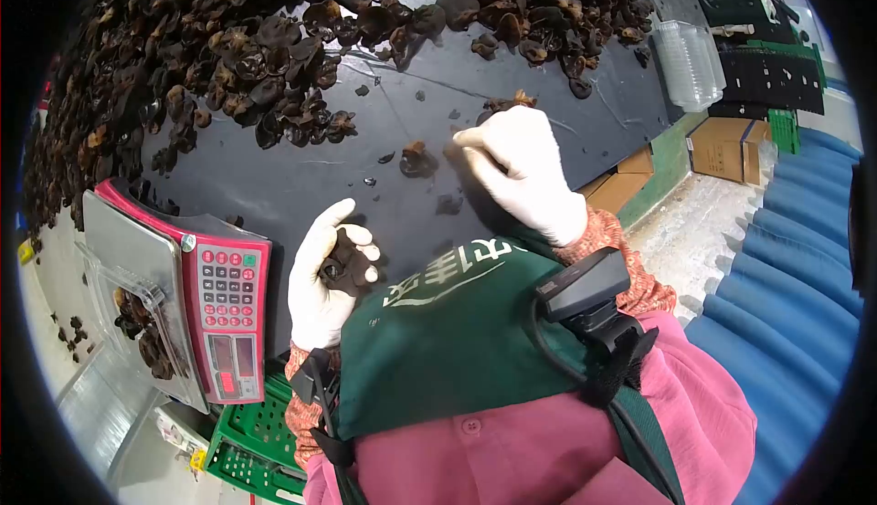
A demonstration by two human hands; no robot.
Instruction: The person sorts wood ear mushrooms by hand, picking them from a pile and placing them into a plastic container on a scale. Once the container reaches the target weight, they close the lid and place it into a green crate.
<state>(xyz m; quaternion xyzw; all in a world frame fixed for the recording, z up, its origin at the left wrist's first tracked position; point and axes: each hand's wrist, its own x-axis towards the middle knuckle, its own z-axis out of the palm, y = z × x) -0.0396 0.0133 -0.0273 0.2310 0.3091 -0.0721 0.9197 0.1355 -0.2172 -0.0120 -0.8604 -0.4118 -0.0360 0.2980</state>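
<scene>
Both hands wear white gloves over a black table (301, 185). My left hand (324, 277) is curled around a few dark dried wood-ear mushroom pieces (340, 263) near the table's near edge. My right hand (516, 163) reaches further out, with a mushroom piece (510, 103) showing at its far side and its fingertips pinched beside a loose piece (417, 160) on the table. A large heap of dried mushrooms (274, 39) covers the far part of the table.
At my left stands a red scale (228, 304) carrying a clear plastic tray (137, 322) partly filled with mushrooms. A stack of clear trays (690, 62), cardboard boxes (726, 144) and blue stacked material (804, 258) lie to the right. A green crate (256, 432) sits below the scale.
</scene>
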